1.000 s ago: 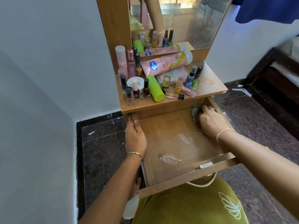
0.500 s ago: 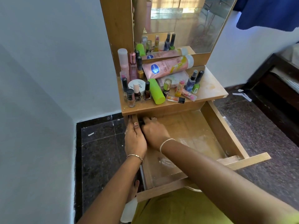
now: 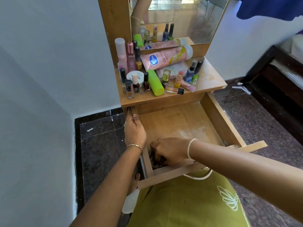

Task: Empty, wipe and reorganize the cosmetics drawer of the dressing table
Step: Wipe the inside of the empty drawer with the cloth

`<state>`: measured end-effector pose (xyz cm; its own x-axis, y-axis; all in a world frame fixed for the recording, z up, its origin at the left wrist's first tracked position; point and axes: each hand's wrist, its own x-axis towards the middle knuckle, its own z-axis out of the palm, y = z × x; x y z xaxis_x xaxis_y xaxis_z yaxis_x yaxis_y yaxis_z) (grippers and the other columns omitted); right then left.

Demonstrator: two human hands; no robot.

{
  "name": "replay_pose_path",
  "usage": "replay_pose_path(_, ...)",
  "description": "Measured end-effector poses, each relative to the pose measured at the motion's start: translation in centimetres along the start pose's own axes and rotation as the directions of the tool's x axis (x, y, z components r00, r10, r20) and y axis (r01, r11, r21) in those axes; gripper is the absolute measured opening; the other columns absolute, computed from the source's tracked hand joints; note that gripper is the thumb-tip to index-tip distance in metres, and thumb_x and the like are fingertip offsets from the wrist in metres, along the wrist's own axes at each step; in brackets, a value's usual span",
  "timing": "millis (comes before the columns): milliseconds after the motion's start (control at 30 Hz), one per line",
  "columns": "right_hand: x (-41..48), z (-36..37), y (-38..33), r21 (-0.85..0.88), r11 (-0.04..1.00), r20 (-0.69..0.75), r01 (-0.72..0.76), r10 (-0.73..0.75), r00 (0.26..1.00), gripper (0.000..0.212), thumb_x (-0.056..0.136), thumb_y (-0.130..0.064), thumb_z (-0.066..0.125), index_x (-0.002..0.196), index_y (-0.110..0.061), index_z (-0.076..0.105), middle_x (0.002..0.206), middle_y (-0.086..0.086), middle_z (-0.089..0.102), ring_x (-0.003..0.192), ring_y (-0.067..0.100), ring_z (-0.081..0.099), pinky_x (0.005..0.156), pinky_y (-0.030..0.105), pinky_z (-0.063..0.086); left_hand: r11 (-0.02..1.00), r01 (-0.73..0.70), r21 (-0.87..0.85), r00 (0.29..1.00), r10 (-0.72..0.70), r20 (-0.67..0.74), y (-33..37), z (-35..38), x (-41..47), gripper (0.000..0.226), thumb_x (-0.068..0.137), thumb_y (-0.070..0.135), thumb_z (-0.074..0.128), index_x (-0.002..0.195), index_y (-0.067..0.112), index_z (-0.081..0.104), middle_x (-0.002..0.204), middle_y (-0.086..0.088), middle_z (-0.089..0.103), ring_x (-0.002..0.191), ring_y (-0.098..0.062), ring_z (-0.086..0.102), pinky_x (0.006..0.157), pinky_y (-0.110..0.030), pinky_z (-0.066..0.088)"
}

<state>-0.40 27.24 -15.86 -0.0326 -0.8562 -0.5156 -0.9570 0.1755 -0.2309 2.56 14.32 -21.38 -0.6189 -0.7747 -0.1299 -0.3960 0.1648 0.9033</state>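
The wooden drawer (image 3: 218, 122) of the dressing table stands pulled out, its dusty floor bare of cosmetics. My left hand (image 3: 134, 130) grips the drawer's left side wall near the back. My right hand (image 3: 170, 150) presses a dark cloth (image 3: 158, 159) into the drawer's front left corner; most of the cloth is hidden under my fingers. On the tabletop (image 3: 211, 76) stand and lie the cosmetics: a big pink tube (image 3: 165, 57), a lime green bottle (image 3: 155, 82), several nail polish bottles (image 3: 136, 84) and a white jar (image 3: 134, 75).
A mirror (image 3: 180, 18) rises behind the tabletop. A white wall stands close on the left, dark tiled floor (image 3: 101, 141) below it. A dark wooden bed frame (image 3: 278, 82) is at the right. The drawer's front panel (image 3: 172, 174) hangs over my green-clad lap.
My right hand swept with the cloth from the drawer's back right to its back left, then down to the front left corner. The left hand has stayed on the side wall.
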Motion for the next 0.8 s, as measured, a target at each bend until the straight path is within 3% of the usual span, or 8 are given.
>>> replay_pose_path(133, 0.8, -0.5, 0.0, 0.073, 0.997, 0.006, -0.008, 0.008, 1.0, 0.02, 0.085, -0.017, 0.066, 0.104, -0.019, 0.072, 0.097, -0.006, 0.047, 0.095, 0.018, 0.052, 0.066, 0.026, 0.04, 1.0, 0.004, -0.026, 1.0, -0.004, 0.018, 0.0, 0.0, -0.1, 0.042, 0.102, 0.034, 0.025, 0.141, 0.022, 0.037, 0.141, -0.006, 0.046, 0.126, -0.028, 0.046, 0.096, -0.035, 0.036)
replay_pose_path(233, 1.3, -0.1, 0.3, 0.084, 0.994, -0.067, -0.065, 0.071, 0.995, 0.024, 0.081, -0.013, 0.068, 0.104, -0.013, 0.071, 0.104, 0.002, 0.056, 0.095, 0.021, 0.056, 0.067, 0.027, 0.043, 0.999, 0.021, -0.034, 0.999, -0.019, 0.038, -0.1, 0.0, -0.1, 0.043, 0.102, 0.034, 0.024, 0.142, 0.022, 0.034, 0.142, -0.009, 0.044, 0.129, -0.03, 0.042, 0.104, -0.042, 0.034)
replay_pose_path(333, 2.1, -0.2, 1.5, 0.003, 0.991, -0.171, -0.134, 0.133, 0.976, 0.028, 0.083, -0.01, 0.063, 0.111, -0.009, 0.067, 0.116, 0.007, 0.057, 0.104, 0.024, 0.056, 0.082, 0.034, 0.051, 0.999, 0.032, -0.042, 0.998, -0.029, 0.058, -0.1, 0.1, 0.0, 0.044, 0.102, 0.035, 0.022, 0.144, 0.024, 0.03, 0.145, -0.008, 0.042, 0.131, -0.03, 0.04, 0.108, -0.048, 0.032)
replay_pose_path(467, 4.0, -1.0, 3.7, 0.011, 0.975, -0.304, -0.22, 0.213, 0.928, 0.03, 0.09, -0.005, 0.051, 0.117, -0.008, 0.064, 0.129, 0.008, 0.054, 0.115, 0.025, 0.054, 0.094, 0.037, 0.048, 0.997, 0.017, -0.078, 0.999, -0.013, 0.047, -0.2, 0.1, -0.1, 0.042, 0.102, 0.033, 0.024, 0.143, 0.024, 0.032, 0.144, -0.008, 0.042, 0.132, -0.029, 0.038, 0.109, -0.044, 0.031)
replay_pose_path(633, 5.7, -0.7, 5.2, 0.038, 0.956, -0.376, -0.29, 0.283, 0.882, 0.044, 0.097, -0.007, 0.041, 0.14, -0.012, 0.045, 0.154, 0.007, 0.028, 0.128, 0.028, 0.047, 0.102, 0.041, 0.043, 0.997, 0.011, -0.079, 0.999, -0.008, 0.04, -0.2, 0.1, -0.1, 0.042, 0.102, 0.032, 0.024, 0.143, 0.025, 0.033, 0.142, -0.008, 0.044, 0.131, -0.028, 0.039, 0.107, -0.042, 0.031)
replay_pose_path(733, 5.2, 0.7, 5.9, 0.03, 0.951, -0.386, -0.307, 0.294, 0.874, 0.052, 0.099, -0.011, 0.036, 0.15, -0.02, 0.028, 0.158, 0.003, 0.019, 0.132, 0.029, 0.042, 0.104, 0.042, 0.042, 0.997, 0.014, -0.071, 0.998, -0.01, 0.054, -0.4, 0.0, 0.0, 0.043, 0.102, 0.033, 0.024, 0.144, 0.027, 0.031, 0.143, -0.007, 0.044, 0.131, -0.027, 0.04, 0.107, -0.041, 0.032)
replay_pose_path(800, 4.3, 1.3, 6.9, 0.021, 0.936, -0.378, -0.35, 0.332, 0.864, 0.054, 0.099, -0.011, 0.035, 0.151, -0.022, 0.025, 0.159, 0.002, 0.017, 0.13, 0.03, 0.044, 0.1, 0.044, 0.045, 0.998, 0.009, -0.07, 0.998, -0.005, 0.059, -0.4, 0.0, 0.0, 0.043, 0.102, 0.035, 0.024, 0.144, 0.028, 0.03, 0.145, -0.005, 0.041, 0.132, -0.026, 0.038, 0.108, -0.042, 0.031)
